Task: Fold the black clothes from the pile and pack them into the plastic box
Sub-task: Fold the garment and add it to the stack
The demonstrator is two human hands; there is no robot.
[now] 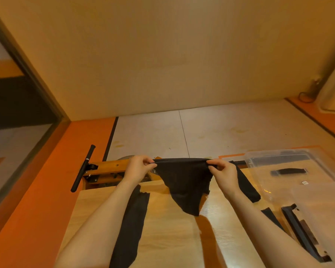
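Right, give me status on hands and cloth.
Left hand and right hand pinch the small black cloth garment, stretched above the pale wooden table. Clear plastic box at right. Nothing between.

Table: bare wood at centre, open to a hand. Black cloth strip lies at 7 o'clock under the left forearm. Held cloth hangs over the far middle, 12 o'clock, tip just above the wood. Box at 2 o'clock, top open; lid at 4 o'clock blocks the right edge. Black bar at 10 o'clock, off the table.
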